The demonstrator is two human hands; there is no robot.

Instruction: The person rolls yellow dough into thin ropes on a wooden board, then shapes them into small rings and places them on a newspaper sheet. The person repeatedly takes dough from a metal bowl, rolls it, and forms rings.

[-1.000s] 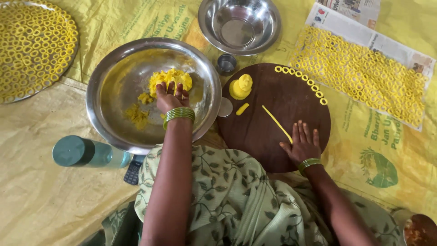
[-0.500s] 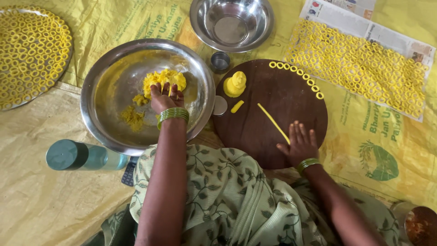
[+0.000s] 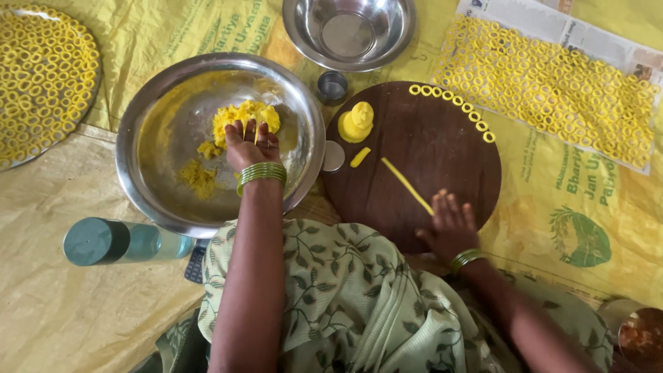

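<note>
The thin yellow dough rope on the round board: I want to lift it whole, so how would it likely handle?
The dough rope is long and very thin, so it would probably sag or break if lifted by one end. It looks soft, like the dough lump, so pinching may dent it. Being round, it may roll across the wooden board if pushed sideways.

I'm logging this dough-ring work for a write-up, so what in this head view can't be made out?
- Left hand: its fingertips sink into the yellow dough, so the grip is hidden.
- Ring tray: cut off by the left edge.
- Brown container: cut off at the bottom right corner, contents blurred.
- Dark object by the bottle: mostly under the dress.
</note>
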